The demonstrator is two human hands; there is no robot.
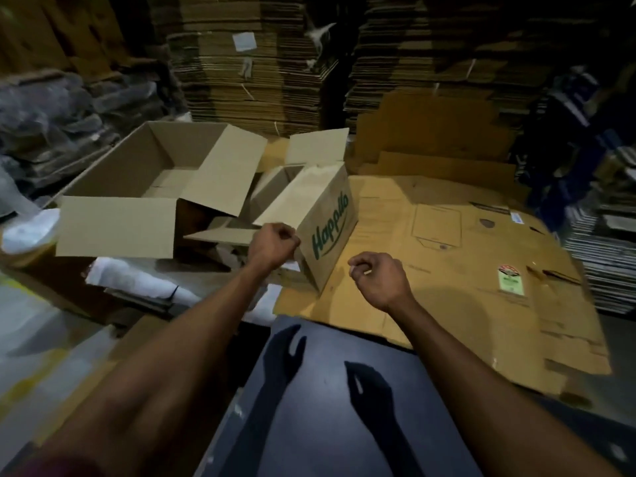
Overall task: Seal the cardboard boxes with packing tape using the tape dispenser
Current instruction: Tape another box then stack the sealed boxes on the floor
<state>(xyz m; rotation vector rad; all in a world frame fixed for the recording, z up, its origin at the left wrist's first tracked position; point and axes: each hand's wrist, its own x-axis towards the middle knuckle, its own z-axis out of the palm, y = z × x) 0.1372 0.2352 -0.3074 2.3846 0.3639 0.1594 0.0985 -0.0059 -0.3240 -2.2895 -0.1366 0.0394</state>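
Left hand: the left hand (273, 241) is curled into a fist at the near top corner of the Happilo box (325, 222); it touches or sits just against the box's edge, and whether the fingers pinch a flap there cannot be told.
Right hand: the right hand (378, 275) hangs in the air to the right of the box, apart from it, fingers curled loosely with the thumb near the fingertips; something small and pale shows at the fingertips, too small to make out.
Happilo box: it stands tilted on the flat cardboard (457, 242), open on top, one flap up at the far end, the green lettering on the side facing the right hand. It lies between the two hands, closer to the left.
Big box: the big box (148, 187) sits open to the left of the Happilo box, flaps spread outward, beyond the left forearm.
Flat cardboard: flattened sheets cover the floor under and to the right of the right hand, one with a green label (511, 281).
Dark surface: a dark panel (330, 390) lies below both forearms and carries the shadows of the two hands.
Background: stacks (261, 74) of flattened cartons rise behind the boxes.
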